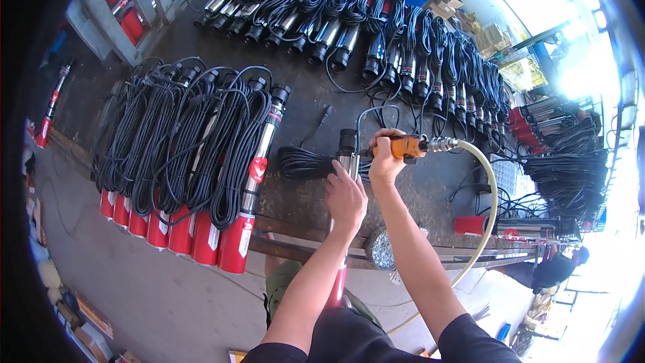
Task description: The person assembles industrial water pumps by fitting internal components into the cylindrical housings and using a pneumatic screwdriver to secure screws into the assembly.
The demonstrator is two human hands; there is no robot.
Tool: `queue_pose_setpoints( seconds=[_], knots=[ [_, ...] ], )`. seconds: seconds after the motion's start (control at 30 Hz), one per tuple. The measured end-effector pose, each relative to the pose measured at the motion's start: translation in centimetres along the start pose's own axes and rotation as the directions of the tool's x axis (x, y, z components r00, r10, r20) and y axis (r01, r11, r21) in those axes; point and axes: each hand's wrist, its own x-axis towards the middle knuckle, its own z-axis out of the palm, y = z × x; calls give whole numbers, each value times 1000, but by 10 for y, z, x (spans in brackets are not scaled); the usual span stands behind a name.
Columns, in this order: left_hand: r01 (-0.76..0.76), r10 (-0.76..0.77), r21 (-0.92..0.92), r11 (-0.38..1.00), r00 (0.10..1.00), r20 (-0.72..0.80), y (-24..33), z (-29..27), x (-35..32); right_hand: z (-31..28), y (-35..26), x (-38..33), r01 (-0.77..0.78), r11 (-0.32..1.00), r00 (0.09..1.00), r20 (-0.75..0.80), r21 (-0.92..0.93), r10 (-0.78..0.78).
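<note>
In front of me a long silver submersible pump lies over the bench edge, its red end toward my body and its black cap away from me. My left hand is closed over the pump's upper body, index finger reaching along it. In my right hand is an orange air screwdriver, level, its front end against the pump's side just below the black cap. Whether a screw sits at its tip is hidden. A pale air hose runs from its back. The pump's black cable coil lies beside it.
Several red-ended pumps with cable coils lie at left, ends overhanging the bench. A long row of pumps lines the far side. A round dish of small metal parts sits near the bench edge. More pumps lie at right.
</note>
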Motion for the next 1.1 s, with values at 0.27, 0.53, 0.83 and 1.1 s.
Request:
queue_pose_setpoints(
  seconds=[0.27, 0.53, 0.83, 1.1],
  knots=[
    [-31, 34, 47, 998, 998, -54, -1, 7, -3, -9, 10, 0, 56, 994, 991, 124, -98, -44],
    [-36, 41, 62, 997, 996, -74, 0, 10, -6, -9, 20, 4, 136, 989, 982, 137, -58, -127],
    [-15, 23, 90, 996, 995, -95, 2, 14, -6, -7, 21, 5, 166, 984, 971, 187, -64, -151],
    [-7, 13, 86, 996, 997, -71, 0, 6, -10, 3, 6, -1, 211, 974, 966, 172, -87, -194]
  ],
)
